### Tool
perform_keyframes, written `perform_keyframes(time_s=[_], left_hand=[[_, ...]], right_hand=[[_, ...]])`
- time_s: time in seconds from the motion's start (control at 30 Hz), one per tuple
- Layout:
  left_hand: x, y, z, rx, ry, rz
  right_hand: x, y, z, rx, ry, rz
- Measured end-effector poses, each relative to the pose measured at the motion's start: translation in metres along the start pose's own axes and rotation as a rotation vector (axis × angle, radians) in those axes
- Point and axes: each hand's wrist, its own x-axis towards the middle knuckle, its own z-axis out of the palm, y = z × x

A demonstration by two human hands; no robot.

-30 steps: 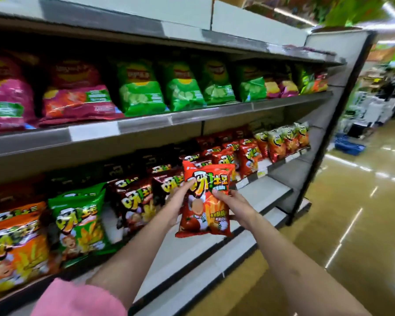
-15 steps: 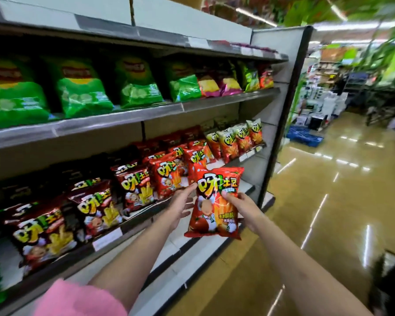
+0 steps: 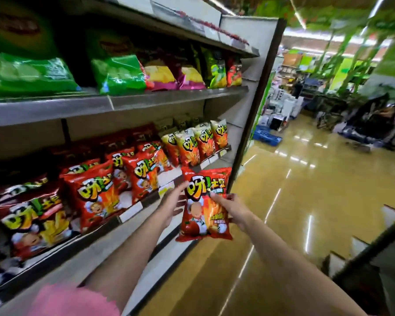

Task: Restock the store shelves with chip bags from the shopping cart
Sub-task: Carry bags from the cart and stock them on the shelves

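The right hand (image 3: 232, 209) holds a red bag (image 3: 204, 204) by its right edge. Its fingers lie across the front and the thumb curls under the side, so it is pinching the bag. The right arm is stretched out long from the bottom right. The left hand (image 3: 172, 205) is at the bag's left edge with its fingers mostly straight. The fingertips touch the bag near its top, but I cannot tell if they grip it. The left arm reaches out too, with a pink sleeve (image 3: 73, 301) at the bottom.

The bag is upright in the air, in front of the end of the middle shelf (image 3: 132, 212). It is not on the shelf yet. Red bags just like it (image 3: 94, 197) stand in a row there, with orange bags (image 3: 192, 144) past them. Green bags (image 3: 116, 74) sit on the shelf above.

Half a second ago the bag was more to the left. Now it is closer to the shelf's end post (image 3: 255, 110), and more of the shiny floor (image 3: 306, 190) shows.
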Motion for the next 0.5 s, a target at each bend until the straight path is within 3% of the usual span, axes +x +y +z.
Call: perform_keyframes(time_s=[0.5], left_hand=[[0.137,0.045,-0.02,-0.124,0.215,-0.014]], right_hand=[[0.192,-0.042,0.007,-0.058,-0.103,-0.019]])
